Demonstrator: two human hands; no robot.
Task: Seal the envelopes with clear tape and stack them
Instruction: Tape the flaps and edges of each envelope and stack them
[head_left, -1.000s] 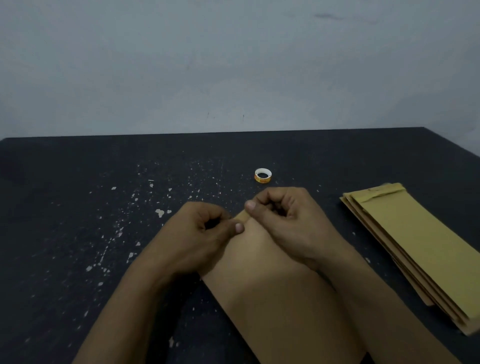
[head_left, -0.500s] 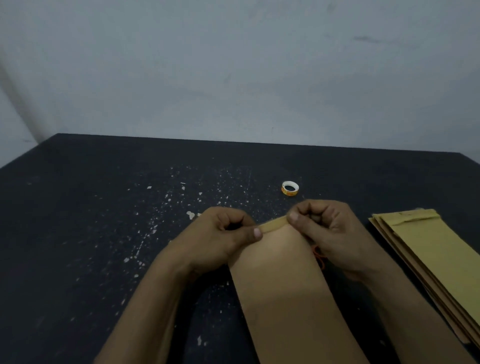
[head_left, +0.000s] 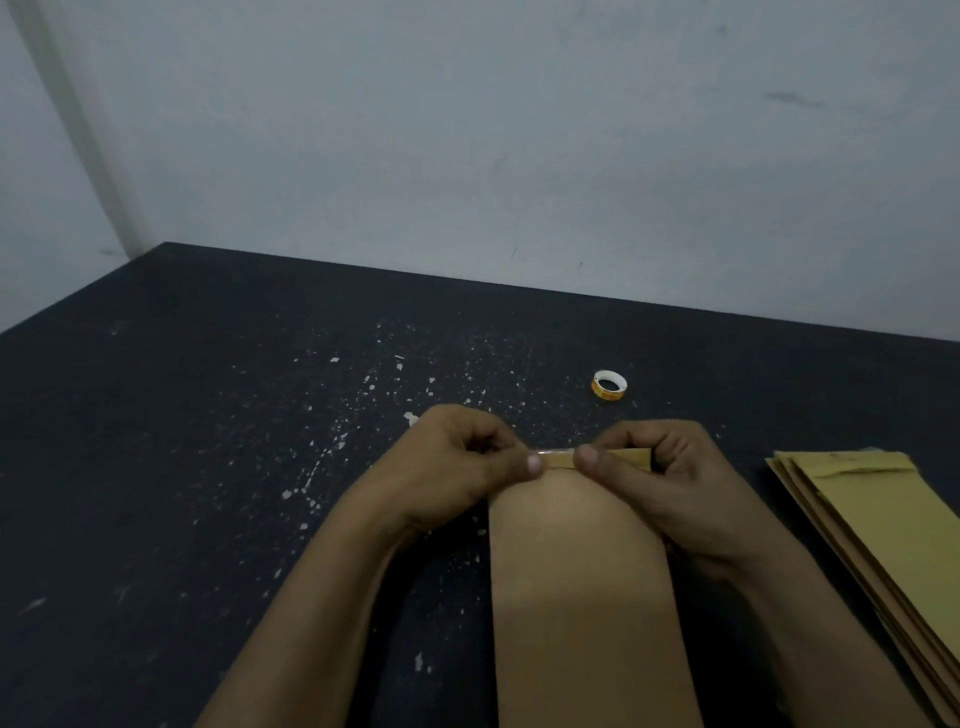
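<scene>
Your left hand (head_left: 457, 467) and right hand (head_left: 670, 478) pinch the envelope (head_left: 582, 597) flap at the table's (head_left: 208, 467) near edge; tape roll (head_left: 608, 385) beyond; envelope stack (head_left: 878, 530) at right edge.

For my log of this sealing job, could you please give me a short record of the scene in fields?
left hand: pinches the top edge of the envelope
right hand: pinches the same edge, thumb close to the left thumb
envelope: brown, runs from the hands toward the camera
tape roll: on the table beyond the hands, untouched
stack: envelopes at the right, apart from both hands
table: dark, flecked with pale specks
</scene>
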